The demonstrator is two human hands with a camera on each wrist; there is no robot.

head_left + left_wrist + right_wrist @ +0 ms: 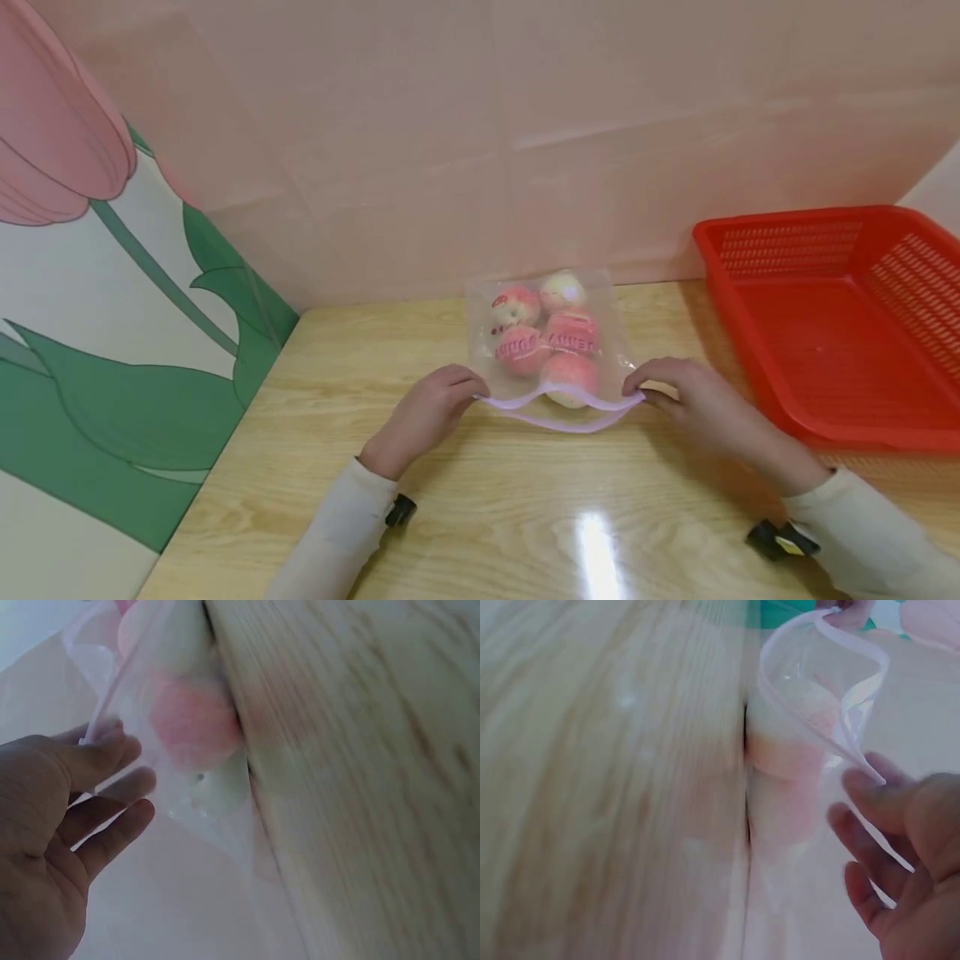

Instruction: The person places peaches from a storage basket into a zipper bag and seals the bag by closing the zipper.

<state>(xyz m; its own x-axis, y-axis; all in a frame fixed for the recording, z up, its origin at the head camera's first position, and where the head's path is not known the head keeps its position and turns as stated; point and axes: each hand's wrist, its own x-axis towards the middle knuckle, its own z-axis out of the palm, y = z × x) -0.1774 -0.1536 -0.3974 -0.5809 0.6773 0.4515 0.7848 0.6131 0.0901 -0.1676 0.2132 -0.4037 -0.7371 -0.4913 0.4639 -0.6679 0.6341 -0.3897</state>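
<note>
A clear zip bag (480,325) with a pale purple zip edge lies on the table with several red and cream apples (572,332) inside. Its mouth faces the person and gapes in a wavy loop. At the mouth's left corner, my left hand (435,408) pinches the edge between thumb and fingers. My right hand (708,408) pinches the opposite corner. In the left wrist view, thumb and forefinger grip the bag's rim, an apple (195,724) behind the plastic. The right wrist view shows the parted zip strips (855,754) running to the thumb and fingertip.
A red plastic basket (772,400) with latticed sides stands at the right, close to my right forearm. Pink sheeting (420,167) rises behind the wooden table (337,358). On the left is a panel with a printed tulip (60,125).
</note>
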